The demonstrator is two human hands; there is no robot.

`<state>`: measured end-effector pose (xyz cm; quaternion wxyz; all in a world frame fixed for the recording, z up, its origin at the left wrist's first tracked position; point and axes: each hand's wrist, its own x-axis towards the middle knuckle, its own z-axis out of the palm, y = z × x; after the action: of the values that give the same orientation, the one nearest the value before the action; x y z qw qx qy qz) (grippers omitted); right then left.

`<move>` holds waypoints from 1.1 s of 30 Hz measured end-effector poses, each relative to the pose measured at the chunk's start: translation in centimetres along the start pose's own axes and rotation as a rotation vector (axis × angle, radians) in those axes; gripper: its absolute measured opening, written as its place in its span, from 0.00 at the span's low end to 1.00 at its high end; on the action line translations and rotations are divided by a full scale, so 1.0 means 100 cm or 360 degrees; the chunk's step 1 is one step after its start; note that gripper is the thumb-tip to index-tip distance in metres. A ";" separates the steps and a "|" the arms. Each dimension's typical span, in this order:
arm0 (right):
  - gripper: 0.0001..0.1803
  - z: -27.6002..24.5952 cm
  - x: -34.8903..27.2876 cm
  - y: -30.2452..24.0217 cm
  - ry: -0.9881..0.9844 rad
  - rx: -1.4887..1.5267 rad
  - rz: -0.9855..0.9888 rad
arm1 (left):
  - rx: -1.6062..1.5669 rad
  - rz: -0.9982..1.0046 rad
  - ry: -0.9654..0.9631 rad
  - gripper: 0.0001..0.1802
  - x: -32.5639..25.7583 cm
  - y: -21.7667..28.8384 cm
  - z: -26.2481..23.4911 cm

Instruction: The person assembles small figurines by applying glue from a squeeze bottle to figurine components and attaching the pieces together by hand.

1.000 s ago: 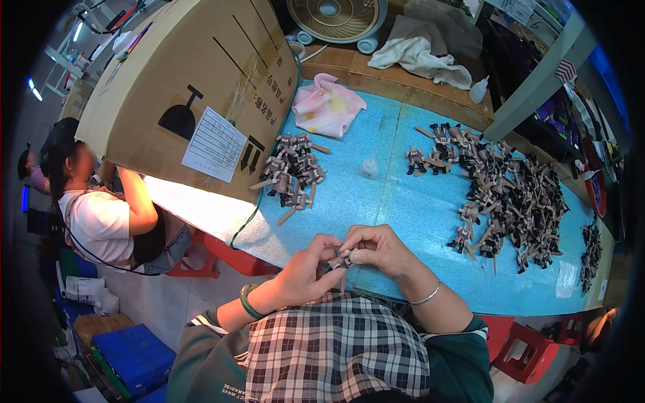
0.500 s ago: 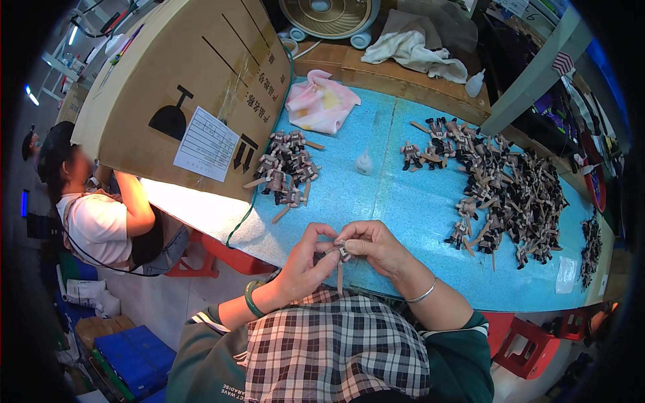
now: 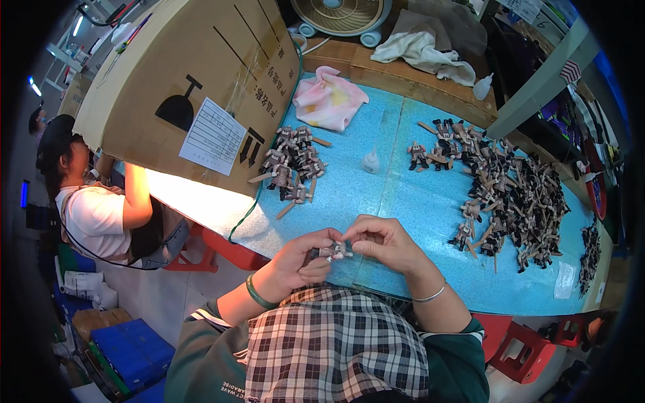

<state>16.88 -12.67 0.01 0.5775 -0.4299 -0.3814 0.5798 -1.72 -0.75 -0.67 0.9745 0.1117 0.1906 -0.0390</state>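
My left hand (image 3: 300, 260) is closed around a small toy figure (image 3: 335, 252), which lies turned sideways in front of my apron. The figure is grey-beige with pale parts, and my fingers cover some of it. Just to the right, close to the figure's end, my right hand (image 3: 388, 245) has its thumb and forefinger curled together in a pinch. Whatever those fingertips may hold is too small to make out. Beyond my left hand lies a small heap of similar figures (image 3: 293, 164) with flat brown sticks. A small white squeeze bottle (image 3: 370, 162) stands past my hands.
A large pile of figures (image 3: 514, 201) covers the right of the blue tabletop (image 3: 396, 201). On the left stands a big cardboard box (image 3: 201, 74), a pink cloth (image 3: 329, 99) beside it. A fan (image 3: 342, 17) is at the back. Another person (image 3: 101, 208) sits at far left.
The figure has turned from stick-down to sideways and stays in my left hand. My right fingers have come off it and moved slightly right.
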 end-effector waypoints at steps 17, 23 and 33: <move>0.08 0.002 -0.002 -0.005 -0.0226 -0.0770 -0.0299 | -0.0077 -0.0240 0.0086 0.07 -0.003 -0.012 0.005; 0.08 0.005 -0.004 -0.010 -0.0225 -0.0841 -0.0379 | 0.0126 -0.0185 0.0147 0.10 -0.006 -0.013 0.013; 0.09 0.004 -0.002 -0.007 -0.0240 -0.0797 -0.0381 | 0.0219 -0.0136 0.0216 0.10 -0.006 -0.012 0.019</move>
<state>16.73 -12.80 0.82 0.4878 -0.4666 -0.6026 0.4257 -1.71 -2.32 1.00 0.9468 0.1725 0.2578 -0.0859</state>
